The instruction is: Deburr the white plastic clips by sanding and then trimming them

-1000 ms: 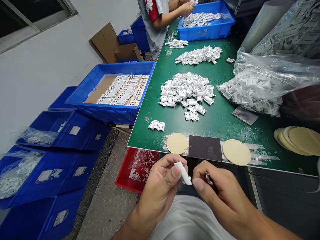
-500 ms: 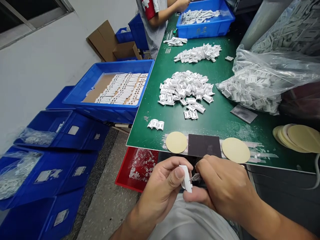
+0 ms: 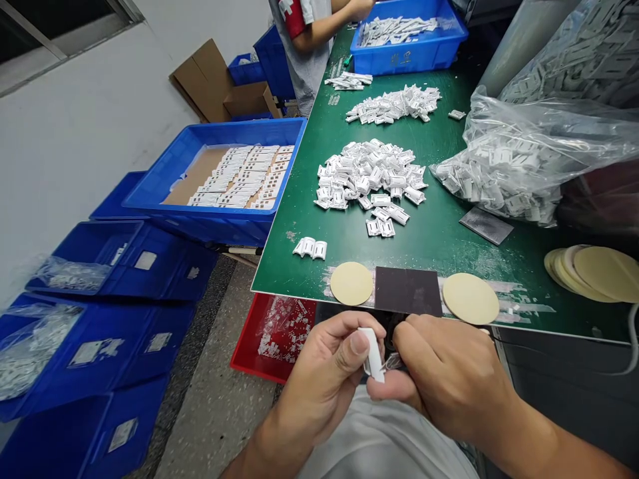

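Observation:
A small white plastic part (image 3: pixel 373 358) is pinched between the thumb and fingers of my left hand (image 3: pixel 332 372), just off the table's front edge. Close on its right, my right hand (image 3: pixel 449 372) is closed, its thumb at the part's lower end. Something thin and shiny shows between the part and my right fingers; what it is I cannot make out. Beyond my hands lie a dark square pad (image 3: pixel 408 290) and two pale yellow discs, one on the left (image 3: pixel 351 283) and one on the right (image 3: pixel 470 299). Three white parts (image 3: pixel 310 248) stand side by side near the left edge.
White parts are heaped on the green table (image 3: pixel 294 286), in a pile (image 3: pixel 372 173) and in a clear bag (image 3: pixel 504 166). Blue bins (image 3: pixel 214 216) line the left side. A red tray (image 3: pixel 249 366) sits below the edge. A person (image 3: pixel 304 46) works at the far end.
My right hand has shifted very slightly at the white part. My left hand keeps its hold, and the view has moved a little.

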Available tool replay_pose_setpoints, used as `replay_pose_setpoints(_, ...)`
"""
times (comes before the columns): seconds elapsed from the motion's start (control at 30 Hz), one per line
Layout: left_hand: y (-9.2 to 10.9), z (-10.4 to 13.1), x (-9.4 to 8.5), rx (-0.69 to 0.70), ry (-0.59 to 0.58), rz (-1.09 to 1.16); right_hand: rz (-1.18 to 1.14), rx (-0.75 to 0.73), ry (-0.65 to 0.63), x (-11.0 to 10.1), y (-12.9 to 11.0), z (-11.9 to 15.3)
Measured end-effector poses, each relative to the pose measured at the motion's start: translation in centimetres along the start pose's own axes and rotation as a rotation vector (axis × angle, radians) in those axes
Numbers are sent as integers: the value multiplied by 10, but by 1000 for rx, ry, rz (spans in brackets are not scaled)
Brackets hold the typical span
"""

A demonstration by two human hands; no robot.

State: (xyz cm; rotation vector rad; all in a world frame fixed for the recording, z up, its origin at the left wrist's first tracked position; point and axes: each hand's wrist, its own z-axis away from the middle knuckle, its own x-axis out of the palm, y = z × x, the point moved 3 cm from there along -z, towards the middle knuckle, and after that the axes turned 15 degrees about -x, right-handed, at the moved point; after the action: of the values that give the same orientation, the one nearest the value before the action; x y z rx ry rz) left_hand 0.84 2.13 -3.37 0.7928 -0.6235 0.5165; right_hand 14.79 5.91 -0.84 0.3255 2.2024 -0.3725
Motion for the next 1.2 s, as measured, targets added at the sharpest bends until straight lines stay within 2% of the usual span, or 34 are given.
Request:
replay_pose_setpoints(0.33, -3, -1, 4, -5, -9, 12, -46, -34, 42, 2, -3, 7)
replay_pose_setpoints(0.43, 2, -2, -4, 37, 19, -76, -155, -38, 102, 3, -4, 12)
replay_pose_setpoints(0.5, 17, -5, -17, 220, 190, -320, -279, -1, 126, 5, -5, 17)
replay_pose_setpoints(0.6, 51, -16, -35, 584, 665, -1044, -514, 159, 26, 14, -5, 25)
replay_pose_setpoints(0.63, 61, -24, -39, 647, 783, -1261, -590, 219, -42, 19, -6, 27)
replay_pose_setpoints(0.7, 78, -41, -47, 690, 888, -1508, -725, 322, -197, 26, -10, 31)
replay_pose_setpoints(0.83, 96, -70, -59, 653, 867, -1650, -909, 516, -482, 29, -17, 40)
replay_pose_setpoints(0.93, 102, -78, -59, 643, 872, -1706, -965, 619, -582, 22, -16, 59)
replay_pose_setpoints(1.03, 103, -84, -47, 685, 904, -1729, -1107, 580, -513, 26, -12, 90)
replay_pose_setpoints(1.1, 101, -92, -32, 711, 876, -1755, -1135, 531, -437, 40, -6, 112)
replay_pose_setpoints(1.13, 99, -98, -24, 716, 841, -1772, -998, 585, -358, 49, 3, 123)
replay_pose_setpoints(1.17, 96, -105, -16, 717, 797, -1788, -731, 698, -267, 56, 13, 134)
replay_pose_setpoints(1.2, 93, -112, -9, 713, 749, -1802, -593, 769, -232, 63, 20, 144)
